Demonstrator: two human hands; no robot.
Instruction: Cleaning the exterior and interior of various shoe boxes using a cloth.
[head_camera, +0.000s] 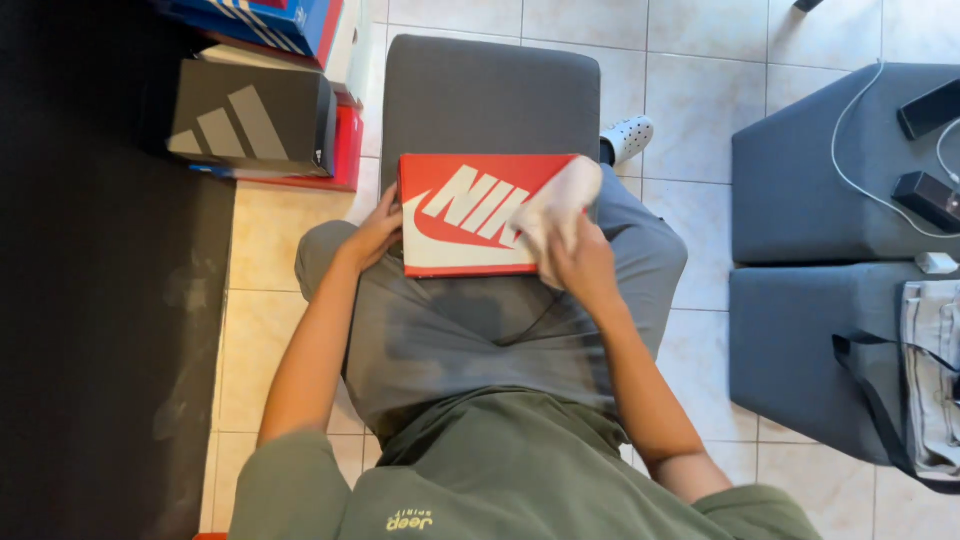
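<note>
Pale floor tiles (700, 90), glossy, with thin grout lines, underlie every item listed; all positions below are given relative to the red shoebox.

Item: black mat (90, 330). Far left of the red shoebox, running down the frame edge.

Item: stacked boxes. Upper left of the red shoebox: a black box (250, 120) with pale stripes lies over a red one, with a blue box (265, 20) beyond.

Item: left hand (375, 232). Clamped on the left edge of the red shoebox, fingers curled over the lid's side, steadying it.

Item: red shoebox (455, 215). Lid up, white emblem across it, resting flat on the person's lap; a grey ottoman (490, 95) stands just behind it.

Item: white cloth (555, 205). On the right end of the red shoebox lid, bunched, pressed to the surface.

Item: right hand (585, 262). At the right near corner of the red shoebox, closed on the cloth. The two hands sit apart, one at each end of the lid.

Item: white clog (628, 138). Beyond the red shoebox, right of the ottoman.

Item: two grey seats (800, 180). Well right of the red shoebox, bearing white cables, dark devices and a bag (930, 370).

Handling note: wiping likely goes best with the cloth kept flat, strokes running along the lid, light pressure so the cardboard does not dent, and the left grip firm against sliding.
</note>
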